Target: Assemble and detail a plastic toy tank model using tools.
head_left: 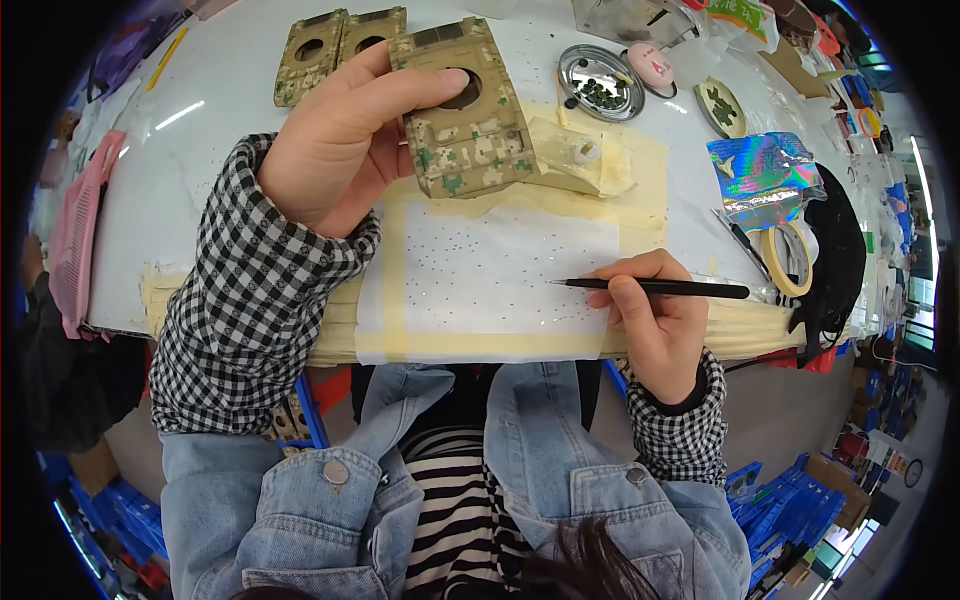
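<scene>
My left hand (pixel 345 130) grips a camouflage-painted model tank hull (pixel 475 140), raised above the table. The thumb lies across the edge of its round opening, and the other fingers are mostly hidden behind it. Over a white sheet (pixel 430 290) edged with yellow tape, my right hand (pixel 655 315) pinches slim black tweezers (pixel 690 288). Their thin tip points left, just over or on the sheet; I cannot tell whether it holds anything. Many tiny dark and shiny specks lie scattered on the sheet. Two similar hulls (pixel 310 55) sit beyond my left hand.
Behind the sheet stands a tape-covered block (pixel 575 155). Farther right are a round dish (pixel 600 85) of small dark green parts, a pink oval thing (pixel 650 65), a small camouflage piece (pixel 720 108), a shiny holographic pouch (pixel 765 175) and a tape roll (pixel 787 260). A pink basket (pixel 88 235) is at left.
</scene>
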Available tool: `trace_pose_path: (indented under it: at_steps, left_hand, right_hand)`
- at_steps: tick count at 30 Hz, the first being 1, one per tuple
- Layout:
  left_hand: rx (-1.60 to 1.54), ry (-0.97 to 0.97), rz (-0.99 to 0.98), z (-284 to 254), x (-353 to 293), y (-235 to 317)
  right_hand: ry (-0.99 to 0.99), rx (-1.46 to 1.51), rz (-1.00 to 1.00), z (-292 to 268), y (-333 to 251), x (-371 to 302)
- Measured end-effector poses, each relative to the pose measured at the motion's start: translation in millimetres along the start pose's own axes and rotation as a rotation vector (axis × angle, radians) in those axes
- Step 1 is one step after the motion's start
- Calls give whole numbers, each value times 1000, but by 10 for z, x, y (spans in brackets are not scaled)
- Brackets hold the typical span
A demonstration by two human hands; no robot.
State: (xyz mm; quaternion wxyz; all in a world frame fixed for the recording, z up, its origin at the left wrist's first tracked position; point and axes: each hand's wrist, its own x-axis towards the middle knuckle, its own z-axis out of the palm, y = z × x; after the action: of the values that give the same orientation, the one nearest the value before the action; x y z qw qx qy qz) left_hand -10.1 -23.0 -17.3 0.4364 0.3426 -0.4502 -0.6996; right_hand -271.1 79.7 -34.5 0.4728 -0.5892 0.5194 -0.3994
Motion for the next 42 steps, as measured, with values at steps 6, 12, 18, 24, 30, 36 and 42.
trace_pose_path:
  at_steps: [6,12,18,24,30,36,42]
  left_hand:
    - [-6,-6,7,8,3,5]
    - [-7,8,0,18,1,12]
    - [3,5,11,30,2,-8]
    - [6,10,2,37,3,18]
    - [3,13,-1,42,-5,15]
    - [-8,-25,6,52,-8,21]
    - [-35,43,-1,90,-30,30]
  right_hand:
    - [-8,-7,9,-10,7,1]
    - [-13,21,-1,4,-6,5]
    - [-34,0,20,-24,0,-2]
    - [-19,15,-12,-14,7,1]
    - [24,36,-1,-16,12,0]
    - [77,98,0,-28,22,6]
    - [125,124,-156,-102,-274,175]
